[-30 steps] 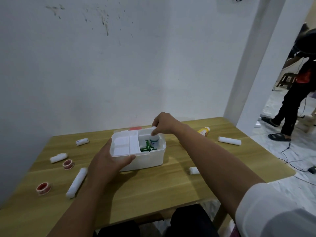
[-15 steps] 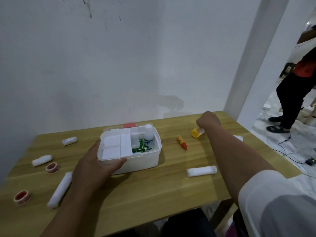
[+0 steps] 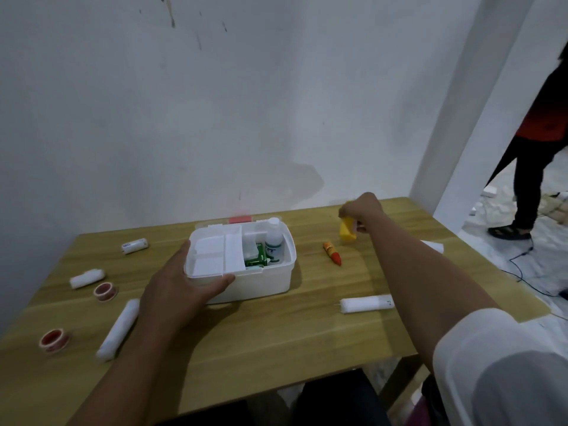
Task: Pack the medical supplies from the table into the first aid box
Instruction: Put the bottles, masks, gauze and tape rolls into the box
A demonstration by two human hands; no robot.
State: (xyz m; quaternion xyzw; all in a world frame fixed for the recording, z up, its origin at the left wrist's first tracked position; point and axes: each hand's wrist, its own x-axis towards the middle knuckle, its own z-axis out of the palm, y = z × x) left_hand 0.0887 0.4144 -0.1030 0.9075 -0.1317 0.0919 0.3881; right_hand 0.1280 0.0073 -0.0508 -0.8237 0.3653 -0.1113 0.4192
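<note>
The white first aid box (image 3: 270, 279) stands open mid-table, with a white bottle (image 3: 274, 242) and a green packet (image 3: 256, 258) inside. My left hand (image 3: 181, 284) grips the box's near-left corner. My right hand (image 3: 362, 210) is at the far right, closed on a yellow bottle (image 3: 348, 232) lifted off the table. An orange tube (image 3: 332, 253) lies right of the box. White gauze rolls (image 3: 367, 303) (image 3: 118, 330) (image 3: 87, 278) (image 3: 134, 245) and red tape rolls (image 3: 106, 291) (image 3: 55, 339) lie scattered.
The wooden table (image 3: 276, 333) stands against a white wall. Another white roll (image 3: 433, 247) is partly hidden behind my right forearm. A white pillar rises at the right; beyond it a person stands on the floor, with cables nearby.
My right hand left the white bottle in the box, reached to the far right and picked up the yellow bottle. The left hand stayed on the box.
</note>
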